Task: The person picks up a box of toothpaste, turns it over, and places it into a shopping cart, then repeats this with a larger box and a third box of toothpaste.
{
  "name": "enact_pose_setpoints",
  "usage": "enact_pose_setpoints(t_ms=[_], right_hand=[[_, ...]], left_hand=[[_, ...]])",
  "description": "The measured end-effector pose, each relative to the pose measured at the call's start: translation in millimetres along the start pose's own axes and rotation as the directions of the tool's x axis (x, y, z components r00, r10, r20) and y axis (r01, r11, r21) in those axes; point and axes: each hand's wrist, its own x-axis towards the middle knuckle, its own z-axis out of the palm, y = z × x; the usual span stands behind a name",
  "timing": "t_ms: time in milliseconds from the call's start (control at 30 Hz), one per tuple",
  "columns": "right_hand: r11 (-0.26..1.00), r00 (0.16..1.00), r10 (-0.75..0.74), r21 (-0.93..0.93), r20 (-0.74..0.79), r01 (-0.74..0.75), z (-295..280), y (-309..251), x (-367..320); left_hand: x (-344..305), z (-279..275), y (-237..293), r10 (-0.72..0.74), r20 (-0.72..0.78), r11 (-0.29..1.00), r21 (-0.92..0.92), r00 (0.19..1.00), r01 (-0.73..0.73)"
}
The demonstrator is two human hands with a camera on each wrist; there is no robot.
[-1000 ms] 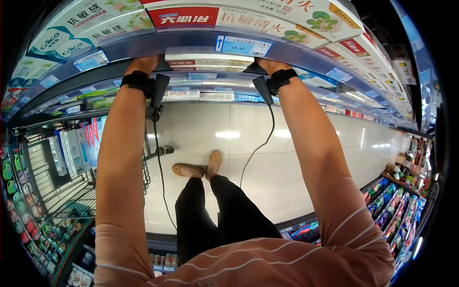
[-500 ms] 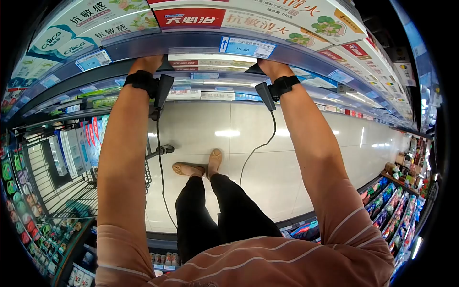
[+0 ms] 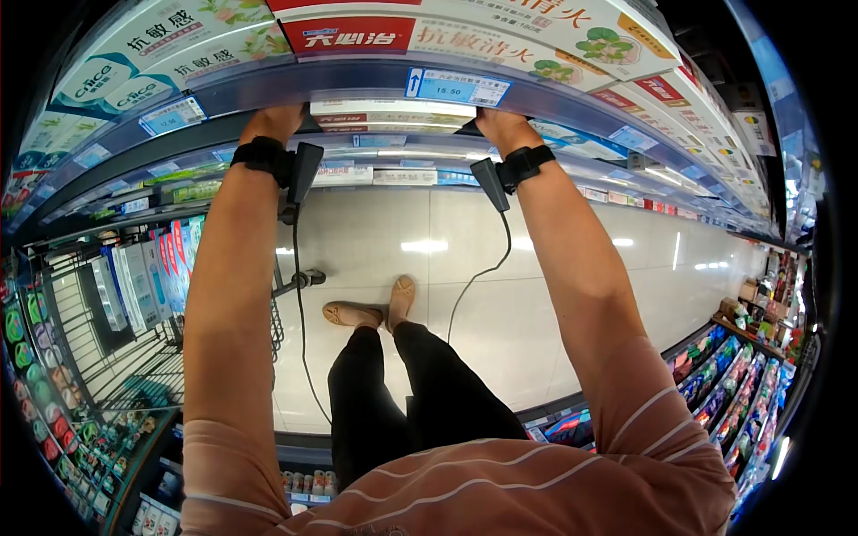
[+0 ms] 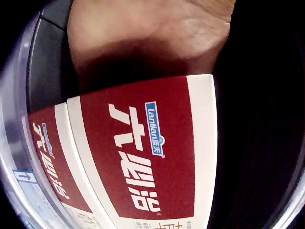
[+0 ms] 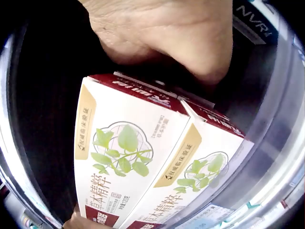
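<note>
Two red-and-white toothpaste boxes stand one before the other on a shelf: the bigger-looking back box (image 4: 147, 152) and the front box (image 5: 200, 167) near the clear shelf lip. My left hand (image 3: 279, 121) is at their left end, its palm close against the red end of the back box in the left wrist view. At the opposite end is my right hand (image 3: 502, 128), its thumb side right by the red end faces in the right wrist view. The fingers of both hands are hidden in shadow, so I cannot tell how they are bent.
Directly above, an upper shelf (image 3: 357, 79) with a price tag (image 3: 458, 87) carries more toothpaste boxes (image 3: 357, 37). Lower shelves (image 3: 407, 177) hold further cartons. To the left stands a wire cart (image 3: 98, 366) with boxes in it. Packaged goods (image 3: 737, 384) line racks behind on the right.
The head view sways a little. My right wrist has shifted slightly towards my body, while both hands stay at the two ends of the toothpaste boxes.
</note>
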Motion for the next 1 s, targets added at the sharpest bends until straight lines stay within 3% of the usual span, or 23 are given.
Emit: enact_pose_setpoints(t_ms=[67, 100, 167, 200, 233, 267, 300, 333, 400, 433, 500, 567, 633, 700, 800, 867, 933, 1000], right_hand=[[0.988, 0.998, 0.04, 0.148, 0.051, -0.047, -16.5, -5.3, -6.6], [0.909, 0.996, 0.094, 0.409, 0.004, -0.087, -9.2, -7.3, -8.4], [0.574, 0.968, 0.25, 0.801, 0.025, -0.169, -10.9, -19.0, -12.5], [0.331, 0.937, 0.339, 0.923, 0.08, -0.199, -29.2, -28.3, -15.3], [0.083, 0.896, 0.423, 0.979, 0.134, -0.185, -48.8, -38.0, -17.8], [0.166, 0.891, 0.43, 0.957, 0.147, -0.237, -55.0, -40.1, -20.1], [0.191, 0.886, 0.435, 0.946, 0.158, -0.263, -58.9, -42.0, -19.7], [0.217, 0.882, 0.441, 0.933, 0.169, -0.288, -60.9, -43.5, -19.7], [0.192, 0.879, 0.444, 0.939, 0.176, -0.285, -63.4, -47.0, -20.1], [0.199, 0.88, 0.445, 0.939, 0.169, -0.281, -63.1, -47.9, -21.0], [0.262, 0.886, 0.447, 0.93, 0.12, -0.258, -56.7, -48.7, -19.8], [0.271, 0.882, 0.462, 0.933, 0.089, -0.236, -54.3, -52.5, -15.9], [0.387, 0.889, 0.452, 0.882, 0.072, -0.268, -52.6, -55.6, -16.6], [0.618, 0.912, 0.405, 0.714, 0.067, -0.328, -51.6, -53.4, -19.6], [0.582, 0.918, 0.39, 0.754, 0.069, -0.305, -38.4, -50.4, -19.3], [0.545, 0.914, 0.402, 0.786, 0.058, -0.29, -42.0, -51.9, -19.7], [0.532, 0.915, 0.4, 0.802, 0.045, -0.272, -44.7, -53.0, -20.3], [0.542, 0.922, 0.387, 0.802, 0.026, -0.25, -47.8, -49.2, -22.6]], left_hand=[[-4.0, 12.1, 1.1, -0.114, -0.013, 0.888, -0.45, 0.993, 0.096], [-6.9, 22.0, -1.7, -0.206, 0.024, 0.582, -0.801, 0.978, 0.142], [-8.7, 29.0, 1.6, -0.289, 0.034, 0.147, -0.986, 0.957, 0.08], [-10.4, 31.5, 7.8, -0.307, -0.026, 0.142, -0.99, 0.951, 0.018], [-14.0, 30.4, 5.0, -0.18, -0.129, 0.448, -0.893, 0.975, -0.035], [-17.7, 29.1, 2.3, -0.043, -0.23, 0.729, -0.673, 0.972, -0.127], [-21.3, 27.8, -0.3, 0.091, -0.322, 0.886, -0.405, 0.942, -0.224], [-20.8, 30.9, 9.6, -0.038, -0.289, 0.68, -0.709, 0.957, -0.187], [-21.5, 35.6, 17.7, -0.199, -0.101, 0.42, -0.907, 0.975, -0.008], [-19.0, 10.5, 24.3, -0.257, 0.006, 0.455, -0.882, 0.966, 0.127], [-19.9, -3.5, 26.3, -0.294, 0.09, 0.505, -0.831, 0.951, 0.235], [-22.4, -2.3, 25.1, -0.256, 0.042, 0.56, -0.808, 0.966, 0.183], [-21.6, -2.7, 27.9, -0.243, -0.036, 0.626, -0.77, 0.969, 0.128], [-18.5, -5.3, 30.7, -0.257, -0.093, 0.618, -0.781, 0.962, 0.089], [-18.5, -8.4, 32.8, -0.28, -0.083, 0.527, -0.846, 0.957, 0.08], [-17.2, -14.8, 31.5, -0.256, -0.043, 0.534, -0.839, 0.966, 0.104], [-14.3, -29.4, 28.1, -0.162, 0.193, 0.669, -0.7, 0.968, 0.252], [-17.5, -32.3, 27.9, -0.2, 0.304, 0.417, -0.834, 0.931, 0.362]])
